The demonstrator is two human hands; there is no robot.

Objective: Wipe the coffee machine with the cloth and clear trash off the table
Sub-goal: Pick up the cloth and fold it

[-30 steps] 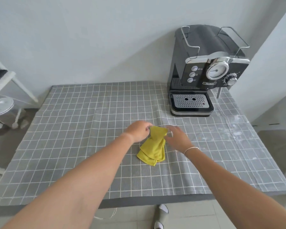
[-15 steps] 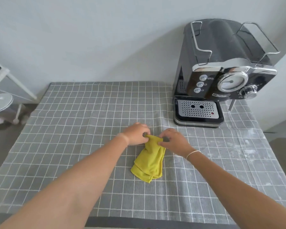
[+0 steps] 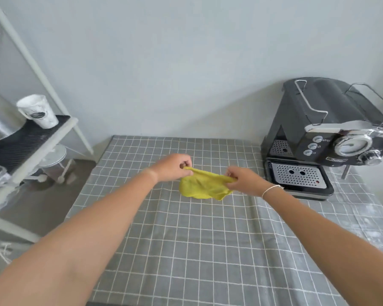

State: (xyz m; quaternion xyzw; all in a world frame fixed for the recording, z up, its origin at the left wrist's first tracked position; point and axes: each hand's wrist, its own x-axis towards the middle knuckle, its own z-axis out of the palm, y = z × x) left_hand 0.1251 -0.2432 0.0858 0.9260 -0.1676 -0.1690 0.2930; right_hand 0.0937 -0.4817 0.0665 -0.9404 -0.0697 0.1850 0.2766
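Note:
A yellow cloth (image 3: 202, 185) hangs spread between my two hands just above the middle of the table. My left hand (image 3: 174, 166) pinches its left top corner. My right hand (image 3: 243, 181), with a thin bracelet at the wrist, pinches the right top corner. The cloth's lower part sags onto the grey checked tablecloth (image 3: 186, 250). The black and chrome coffee machine (image 3: 332, 138) stands at the table's far right, with its perforated drip tray (image 3: 296, 175) close to my right hand.
A white shelf rack (image 3: 33, 146) stands left of the table with a white paper cup (image 3: 39, 111) on a black mat. A small white lidded bin (image 3: 53, 160) sits on the floor under it. White powdery smears (image 3: 363, 217) mark the tablecloth's right side.
The cloth was a folded bundle lying on the table; my hands have lifted its top edge and pulled apart, spreading it open. My view has swung left and up.

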